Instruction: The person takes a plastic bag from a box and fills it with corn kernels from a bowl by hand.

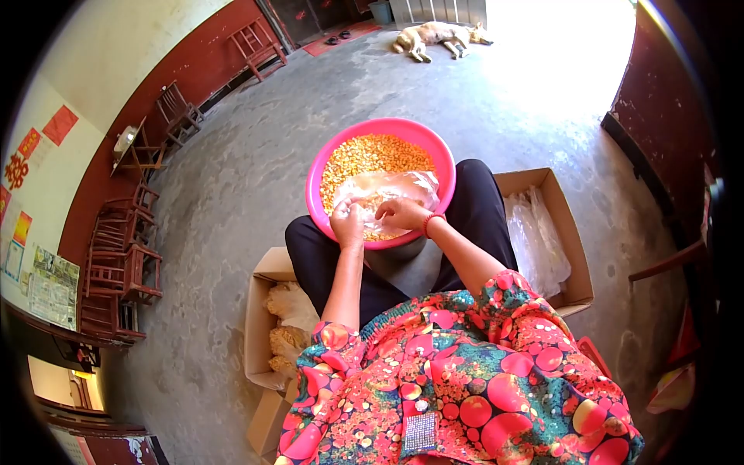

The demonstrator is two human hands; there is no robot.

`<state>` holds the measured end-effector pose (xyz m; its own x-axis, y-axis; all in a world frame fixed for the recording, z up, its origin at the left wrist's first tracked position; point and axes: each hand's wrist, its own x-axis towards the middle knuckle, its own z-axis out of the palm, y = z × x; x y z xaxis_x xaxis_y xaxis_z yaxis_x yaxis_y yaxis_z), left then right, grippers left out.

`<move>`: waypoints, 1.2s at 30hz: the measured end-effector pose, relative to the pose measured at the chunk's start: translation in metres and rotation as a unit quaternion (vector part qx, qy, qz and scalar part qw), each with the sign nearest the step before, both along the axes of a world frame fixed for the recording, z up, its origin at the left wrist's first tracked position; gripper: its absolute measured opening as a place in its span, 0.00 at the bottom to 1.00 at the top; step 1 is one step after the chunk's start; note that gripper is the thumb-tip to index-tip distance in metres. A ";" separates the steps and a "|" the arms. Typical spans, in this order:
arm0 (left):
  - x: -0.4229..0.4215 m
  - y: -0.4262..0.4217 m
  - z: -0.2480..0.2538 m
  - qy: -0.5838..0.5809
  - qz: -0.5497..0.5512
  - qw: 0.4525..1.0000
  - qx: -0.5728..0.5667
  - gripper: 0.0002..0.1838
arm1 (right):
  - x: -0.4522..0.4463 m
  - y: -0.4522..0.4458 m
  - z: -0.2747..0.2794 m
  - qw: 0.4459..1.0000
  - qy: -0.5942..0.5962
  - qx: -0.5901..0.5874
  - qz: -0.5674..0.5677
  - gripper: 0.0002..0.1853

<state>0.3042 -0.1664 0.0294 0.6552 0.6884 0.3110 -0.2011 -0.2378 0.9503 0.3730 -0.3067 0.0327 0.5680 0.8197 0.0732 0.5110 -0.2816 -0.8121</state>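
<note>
Basin [314,190], pink and round, sits by the knees [477,186] of a seated person [465,372], with loose yellow kernels [372,151] inside. A clear bag [415,184] lies over the kernels in the near half of the basin. Above the basin's near left, the left hand [349,223] has thumb and fingers pinched together, apparently on the bag's edge. The right hand [403,213], above the near right, rests bent fingers against the bag; whether they grip cannot be told. The bag looks thin, light, limp and probably slippery, so an edge seems the best place to pinch. The kernels look small and hard, apt to spill. Right of the basin, one box [572,232] holds clear bags [535,236]; left and nearer, another box [260,318] holds yellowish bags [291,306]. Far beyond the basin, a dog [438,35] lies on the floor [232,194].
</note>
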 end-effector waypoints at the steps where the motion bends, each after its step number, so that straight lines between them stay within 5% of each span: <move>1: -0.002 0.003 0.006 0.015 -0.021 0.999 -0.042 0.08 | -0.001 -0.001 0.006 0.995 0.093 -0.014 0.028 0.13; 2: -0.005 0.006 0.011 0.016 -0.022 0.999 -0.042 0.08 | -0.002 -0.001 0.011 0.995 0.094 -0.014 0.027 0.13; 4: -0.014 -0.001 0.044 0.053 -0.058 0.980 -0.182 0.07 | -0.007 -0.004 0.021 0.955 0.281 0.080 0.043 0.15; 6: -0.011 0.007 0.047 0.024 -0.066 0.984 -0.161 0.07 | -0.005 -0.005 0.024 0.963 0.254 0.077 0.034 0.14; 8: -0.014 0.016 0.052 0.075 -0.104 0.983 -0.134 0.07 | 0.002 -0.001 0.017 0.958 0.106 0.242 -0.109 0.16; 9: -0.013 0.023 0.050 0.088 -0.104 0.985 -0.106 0.08 | -0.002 -0.003 0.029 0.951 -0.023 0.235 -0.200 0.17; 12: -0.012 0.034 0.041 0.111 -0.111 0.987 -0.047 0.07 | 0.006 -0.007 0.035 0.939 -0.227 0.118 -0.229 0.20; 13: -0.013 0.035 0.036 0.110 -0.111 0.987 -0.048 0.07 | 0.006 -0.009 0.034 0.939 -0.228 0.117 -0.228 0.20; 15: -0.015 0.036 0.030 0.165 -0.077 0.983 0.028 0.08 | 0.001 -0.013 0.029 0.973 -0.157 -0.100 -0.140 0.21; 19: -0.013 0.029 0.016 0.191 -0.007 0.965 0.182 0.10 | -0.001 -0.007 0.011 0.980 -0.115 -0.145 -0.067 0.19; 21: -0.006 0.032 0.005 0.181 -0.044 0.954 0.237 0.14 | 0.006 0.000 0.001 0.962 -0.138 -0.228 0.058 0.15; 24: -0.001 0.030 0.001 0.175 -0.099 0.968 0.153 0.22 | 0.012 -0.002 -0.004 0.976 -0.120 -0.172 0.052 0.12; 31: -0.004 0.029 0.021 0.257 -0.088 0.962 -0.012 0.17 | 0.014 -0.003 0.006 0.965 -0.118 -0.232 0.040 0.16; 34: -0.003 0.033 0.009 0.188 -0.069 0.979 0.047 0.16 | 0.014 -0.006 0.012 0.976 -0.090 -0.196 0.007 0.16; 36: -0.005 0.030 0.007 0.165 -0.023 0.941 0.296 0.17 | 0.016 -0.010 0.012 0.985 -0.055 -0.163 -0.017 0.16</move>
